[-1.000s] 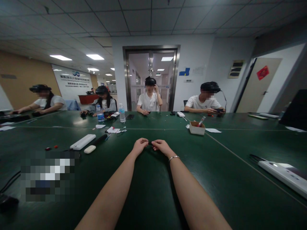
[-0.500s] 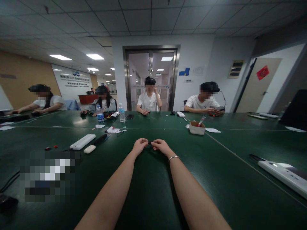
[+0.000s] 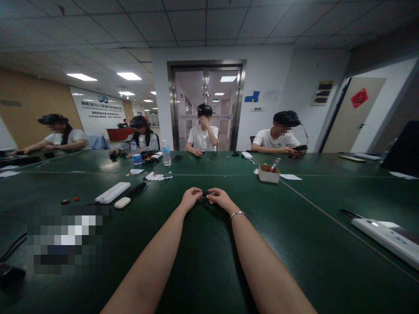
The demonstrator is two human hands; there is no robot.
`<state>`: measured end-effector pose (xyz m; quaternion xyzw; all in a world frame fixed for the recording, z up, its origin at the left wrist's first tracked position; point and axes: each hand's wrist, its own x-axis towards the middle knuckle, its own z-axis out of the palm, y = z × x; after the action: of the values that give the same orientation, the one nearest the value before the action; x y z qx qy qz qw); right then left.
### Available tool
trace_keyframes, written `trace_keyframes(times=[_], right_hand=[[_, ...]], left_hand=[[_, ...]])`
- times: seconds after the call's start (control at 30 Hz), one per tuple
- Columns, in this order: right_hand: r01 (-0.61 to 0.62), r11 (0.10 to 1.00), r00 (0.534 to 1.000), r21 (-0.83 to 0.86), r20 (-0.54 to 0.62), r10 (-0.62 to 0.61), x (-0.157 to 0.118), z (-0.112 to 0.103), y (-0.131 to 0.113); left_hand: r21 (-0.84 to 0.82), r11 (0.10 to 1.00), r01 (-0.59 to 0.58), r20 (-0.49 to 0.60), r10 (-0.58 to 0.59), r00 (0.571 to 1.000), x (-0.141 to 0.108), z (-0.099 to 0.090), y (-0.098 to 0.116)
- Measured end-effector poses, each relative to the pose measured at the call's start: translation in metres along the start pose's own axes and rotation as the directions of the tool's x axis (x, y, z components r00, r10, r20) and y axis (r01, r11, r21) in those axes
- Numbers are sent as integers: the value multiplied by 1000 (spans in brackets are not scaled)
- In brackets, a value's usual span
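Over the middle of the green table (image 3: 281,248), both my arms reach forward and the hands meet around a small black object (image 3: 205,193). Its kind is too small to make out. My left hand (image 3: 191,199) pinches the left end of it between thumb and fingertips. From the other side my right hand (image 3: 220,199), with a silver bracelet (image 3: 237,214) on the wrist, pinches the right end. Fingertips cover most of the piece.
Left of my arms lie a white power strip (image 3: 113,192), a white rounded case (image 3: 122,203) and small red pieces (image 3: 76,199). A small open box (image 3: 269,173) stands ahead right; another power strip (image 3: 386,240) lies far right. Bottles (image 3: 166,153) and several people are across the table.
My hands stay almost still, both pinching the black object. Across the table, the middle person's raised hand has moved from the side of the head to the front of the face.
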<state>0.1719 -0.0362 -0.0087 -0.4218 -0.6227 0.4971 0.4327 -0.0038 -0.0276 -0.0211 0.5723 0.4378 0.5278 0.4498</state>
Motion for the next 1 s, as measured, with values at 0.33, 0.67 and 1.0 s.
trace_keyframes(times=[0.33,0.67,1.0], right_hand=[[-47,998,999,-43,-19,46,0,0,-2],[18,1000,1000,-4,1,-18,2,-2,5],[-49,999,999,-13,-15,49,2,0,0]], left_hand=[[18,1000,-9,4,9,1000,0,-1,-2],[25,1000,-4,-9,4,1000,0,0,-1],[18,1000,-1,7,1,1000,2,-2,-5]])
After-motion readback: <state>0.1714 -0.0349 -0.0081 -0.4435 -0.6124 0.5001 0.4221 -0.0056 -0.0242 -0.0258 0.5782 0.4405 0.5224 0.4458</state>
